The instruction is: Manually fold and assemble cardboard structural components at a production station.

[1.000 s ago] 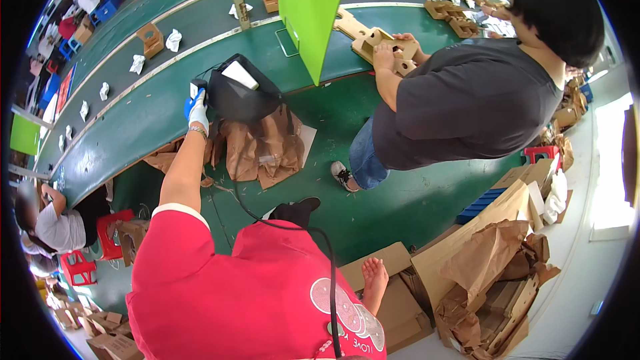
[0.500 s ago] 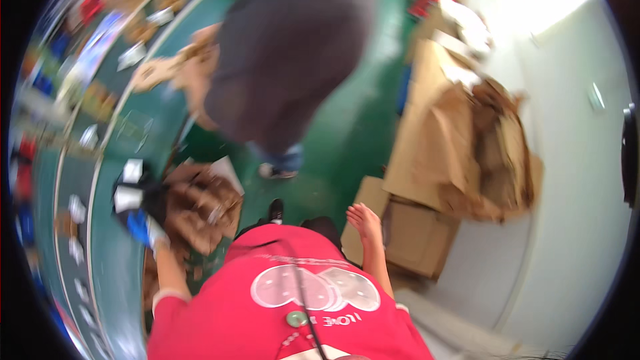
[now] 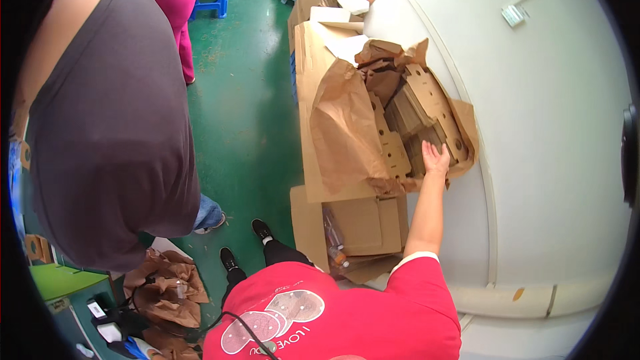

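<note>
My bare right hand (image 3: 435, 157) reaches out to the right, fingers apart and holding nothing I can see. It is over the near end of a stack of flat brown cardboard pieces (image 3: 410, 110), some with punched holes. Torn brown wrapping paper (image 3: 343, 130) surrounds the stack. Low at the left, a blue-and-white glove shape (image 3: 137, 348) shows beside a black thing with white labels (image 3: 110, 325). It is cut by the lower edge, so I cannot tell whether my left hand is in it; its fingers do not show.
A person in a dark top (image 3: 113, 127) stands close at my left; another in pink trousers (image 3: 177, 7) is farther off. Crumpled brown paper (image 3: 180, 287) lies lower left. An opened cardboard box (image 3: 363, 227) with bottles stands below the stack. A white wall (image 3: 547, 133) runs along the right.
The view has turned right. My right hand has moved from near my body out over the cardboard stack. My left forearm has gone out of view, and the person in the dark top now appears farther left.
</note>
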Motion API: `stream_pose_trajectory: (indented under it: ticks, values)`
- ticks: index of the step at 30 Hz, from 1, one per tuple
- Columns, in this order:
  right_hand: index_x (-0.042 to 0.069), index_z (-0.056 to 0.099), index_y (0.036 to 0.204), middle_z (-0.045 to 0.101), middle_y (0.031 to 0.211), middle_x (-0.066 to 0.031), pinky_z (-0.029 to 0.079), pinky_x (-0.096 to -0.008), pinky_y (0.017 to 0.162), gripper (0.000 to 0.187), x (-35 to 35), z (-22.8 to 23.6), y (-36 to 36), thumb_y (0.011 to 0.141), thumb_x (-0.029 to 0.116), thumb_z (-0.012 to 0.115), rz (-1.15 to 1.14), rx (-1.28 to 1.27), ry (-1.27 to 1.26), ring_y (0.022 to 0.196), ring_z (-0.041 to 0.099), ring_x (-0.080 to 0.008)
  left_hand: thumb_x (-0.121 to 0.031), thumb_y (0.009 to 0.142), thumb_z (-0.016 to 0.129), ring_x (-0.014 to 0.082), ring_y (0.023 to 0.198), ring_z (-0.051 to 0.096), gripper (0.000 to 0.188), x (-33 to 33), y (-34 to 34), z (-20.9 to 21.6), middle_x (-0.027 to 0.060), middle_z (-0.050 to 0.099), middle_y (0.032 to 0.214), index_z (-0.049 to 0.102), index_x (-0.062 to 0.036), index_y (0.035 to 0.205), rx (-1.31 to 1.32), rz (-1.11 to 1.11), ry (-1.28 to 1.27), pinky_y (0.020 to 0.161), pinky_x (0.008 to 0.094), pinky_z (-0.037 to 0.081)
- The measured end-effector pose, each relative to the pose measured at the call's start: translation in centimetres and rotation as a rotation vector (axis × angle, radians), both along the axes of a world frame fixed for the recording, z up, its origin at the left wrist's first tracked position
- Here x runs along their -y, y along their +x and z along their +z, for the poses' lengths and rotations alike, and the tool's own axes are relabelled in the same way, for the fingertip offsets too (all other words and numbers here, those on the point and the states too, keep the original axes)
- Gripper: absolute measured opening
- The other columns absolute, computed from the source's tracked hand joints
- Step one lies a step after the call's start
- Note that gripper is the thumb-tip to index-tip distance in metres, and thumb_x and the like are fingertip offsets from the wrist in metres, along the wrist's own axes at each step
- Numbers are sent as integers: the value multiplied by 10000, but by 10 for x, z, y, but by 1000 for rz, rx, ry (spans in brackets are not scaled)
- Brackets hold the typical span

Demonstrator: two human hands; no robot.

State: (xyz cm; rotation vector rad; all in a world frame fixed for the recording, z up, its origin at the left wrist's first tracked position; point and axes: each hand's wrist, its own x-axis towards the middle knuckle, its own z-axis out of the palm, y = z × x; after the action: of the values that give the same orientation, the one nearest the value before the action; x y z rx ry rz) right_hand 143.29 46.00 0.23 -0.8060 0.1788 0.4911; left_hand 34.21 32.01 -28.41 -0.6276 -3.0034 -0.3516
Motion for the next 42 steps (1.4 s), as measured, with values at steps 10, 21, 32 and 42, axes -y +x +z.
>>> stream_pose_trajectory:
  ticks: [10,21,32,42]
  values:
    - [102,92,1575,-10,1608,-223,255,-705,1094,949,-86,-31,119,894,484,632,-172,-31,-221,1487,64,-420,-380,1000,510,275,1383,405,569,107,108,66,174,442,1492,450,-25,1441,142,222,-171,1145,412,315]
    - [107,165,1481,198,1378,-265,568,-390,777,1252,-128,6,138,574,578,888,-287,-385,-524,1202,318,-376,-404,998,511,242,1408,360,604,108,138,92,154,419,1512,420,-27,1462,348,241,-274,1161,371,277]
    - [153,461,1298,367,1255,-126,524,-337,761,1092,-119,28,134,395,447,999,-244,-443,-513,1065,422,-256,-428,997,511,208,1434,316,641,98,132,102,135,396,1533,390,-28,1483,565,227,-343,1177,331,239]
    - [146,525,1311,468,1352,-128,347,-563,1004,848,-123,-16,159,608,479,861,-146,-126,-554,1167,445,-319,-450,995,511,178,1457,275,675,81,126,103,117,376,1551,363,-29,1502,755,207,-422,1192,294,205]
